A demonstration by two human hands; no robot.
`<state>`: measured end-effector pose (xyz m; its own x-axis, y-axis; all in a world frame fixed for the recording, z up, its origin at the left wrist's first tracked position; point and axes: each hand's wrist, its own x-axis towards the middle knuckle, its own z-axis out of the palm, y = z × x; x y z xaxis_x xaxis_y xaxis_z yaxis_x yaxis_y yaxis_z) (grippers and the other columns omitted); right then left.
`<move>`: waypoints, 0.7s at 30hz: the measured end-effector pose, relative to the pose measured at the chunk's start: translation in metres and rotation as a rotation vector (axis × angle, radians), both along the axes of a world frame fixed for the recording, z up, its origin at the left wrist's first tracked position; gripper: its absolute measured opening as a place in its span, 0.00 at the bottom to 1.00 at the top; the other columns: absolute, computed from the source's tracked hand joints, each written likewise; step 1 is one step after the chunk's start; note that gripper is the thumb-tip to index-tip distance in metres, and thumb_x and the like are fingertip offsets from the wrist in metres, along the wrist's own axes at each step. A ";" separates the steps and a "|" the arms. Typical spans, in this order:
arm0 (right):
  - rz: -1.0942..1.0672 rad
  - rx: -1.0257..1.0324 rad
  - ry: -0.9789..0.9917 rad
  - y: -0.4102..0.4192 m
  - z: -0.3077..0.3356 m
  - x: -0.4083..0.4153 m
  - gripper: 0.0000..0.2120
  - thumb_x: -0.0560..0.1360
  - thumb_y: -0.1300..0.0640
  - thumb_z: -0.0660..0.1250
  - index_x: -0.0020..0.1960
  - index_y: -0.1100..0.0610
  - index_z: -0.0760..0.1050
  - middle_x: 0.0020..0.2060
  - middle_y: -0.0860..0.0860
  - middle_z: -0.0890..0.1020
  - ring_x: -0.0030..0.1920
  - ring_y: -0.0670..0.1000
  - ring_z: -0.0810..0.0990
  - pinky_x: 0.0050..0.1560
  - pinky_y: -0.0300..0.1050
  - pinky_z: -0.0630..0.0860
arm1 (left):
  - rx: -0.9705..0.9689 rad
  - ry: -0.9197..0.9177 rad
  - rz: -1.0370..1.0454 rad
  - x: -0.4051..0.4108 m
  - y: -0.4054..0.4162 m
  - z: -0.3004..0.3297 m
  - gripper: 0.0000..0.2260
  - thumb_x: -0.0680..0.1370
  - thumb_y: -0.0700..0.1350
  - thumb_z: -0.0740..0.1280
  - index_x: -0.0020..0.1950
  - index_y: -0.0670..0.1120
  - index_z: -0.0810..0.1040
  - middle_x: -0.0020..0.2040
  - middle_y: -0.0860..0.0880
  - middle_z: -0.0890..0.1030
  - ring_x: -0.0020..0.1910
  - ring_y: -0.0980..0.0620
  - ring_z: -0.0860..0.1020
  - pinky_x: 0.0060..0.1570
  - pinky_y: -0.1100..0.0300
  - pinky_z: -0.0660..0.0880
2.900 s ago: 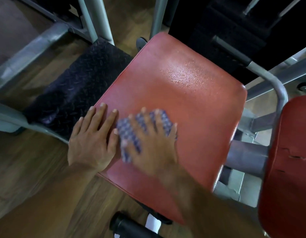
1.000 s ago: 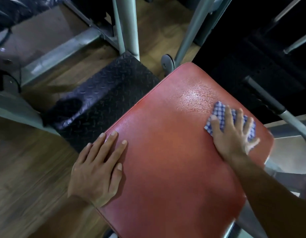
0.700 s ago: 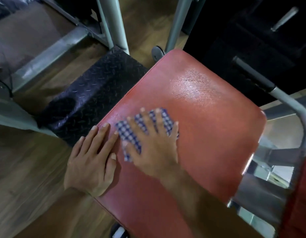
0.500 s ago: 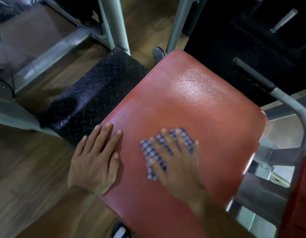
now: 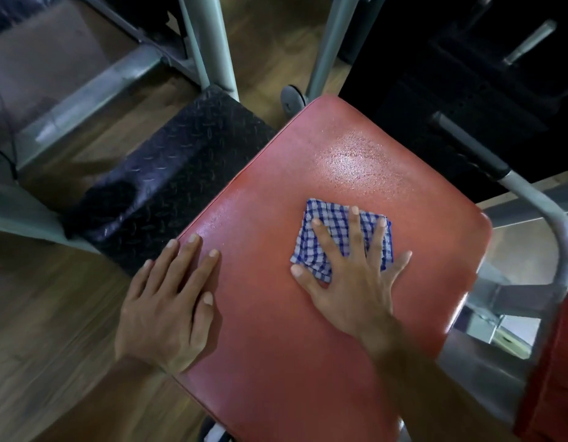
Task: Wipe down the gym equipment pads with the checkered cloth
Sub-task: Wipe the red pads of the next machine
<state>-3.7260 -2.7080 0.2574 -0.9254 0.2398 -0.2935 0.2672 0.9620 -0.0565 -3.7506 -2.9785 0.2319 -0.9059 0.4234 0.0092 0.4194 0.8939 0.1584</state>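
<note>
Both hands lie flat on the red pad (image 5: 276, 330), left hand (image 5: 168, 301) bracing its edge, right hand (image 5: 349, 275) spread over the cloth (image 5: 333, 224) mid-pad; firm overlapping strokes toward the glistening patch (image 5: 356, 161) should serve best.

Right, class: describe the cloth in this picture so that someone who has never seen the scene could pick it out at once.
Find the big red pad that fills the middle of the view. On it, right of centre, the right hand lies flat with fingers spread over a small folded checkered cloth. Its blue and white squares are the only pattern on the plain red surface; the left hand, at the pad's left edge, covers nothing.
</note>
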 end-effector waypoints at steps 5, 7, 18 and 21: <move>-0.055 -0.052 -0.021 -0.002 -0.001 -0.004 0.38 0.70 0.20 0.37 0.74 0.31 0.30 0.77 0.50 0.29 0.76 0.63 0.29 0.65 0.82 0.40 | 0.004 -0.001 -0.002 -0.001 0.000 0.001 0.25 0.79 0.52 0.52 0.76 0.50 0.67 0.78 0.45 0.65 0.77 0.42 0.62 0.70 0.39 0.64; -0.101 -0.066 -0.002 -0.007 0.000 -0.003 0.36 0.71 0.21 0.37 0.74 0.32 0.29 0.77 0.50 0.30 0.76 0.63 0.29 0.65 0.81 0.40 | 0.020 0.001 0.002 0.000 0.001 0.002 0.25 0.79 0.52 0.52 0.76 0.50 0.67 0.78 0.45 0.65 0.77 0.42 0.63 0.70 0.39 0.64; -0.108 -0.069 0.223 -0.029 -0.008 0.035 0.25 0.75 0.55 0.62 0.70 0.61 0.73 0.69 0.61 0.73 0.71 0.62 0.70 0.68 0.60 0.71 | 0.002 -0.142 0.007 -0.002 0.002 0.011 0.26 0.78 0.53 0.53 0.75 0.49 0.69 0.76 0.44 0.67 0.76 0.41 0.64 0.69 0.39 0.63; -0.093 -0.059 0.060 -0.035 0.014 0.069 0.23 0.70 0.58 0.68 0.65 0.61 0.78 0.62 0.60 0.80 0.65 0.62 0.77 0.69 0.58 0.70 | -0.090 -0.246 0.004 -0.003 0.001 0.022 0.26 0.79 0.53 0.51 0.77 0.49 0.65 0.77 0.43 0.66 0.76 0.39 0.63 0.70 0.40 0.60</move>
<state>-3.6567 -2.7435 0.2712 -0.9163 0.3094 -0.2543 0.3495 0.9277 -0.1309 -3.7540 -2.9779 0.2536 -0.8780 0.4090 -0.2487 0.3746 0.9105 0.1749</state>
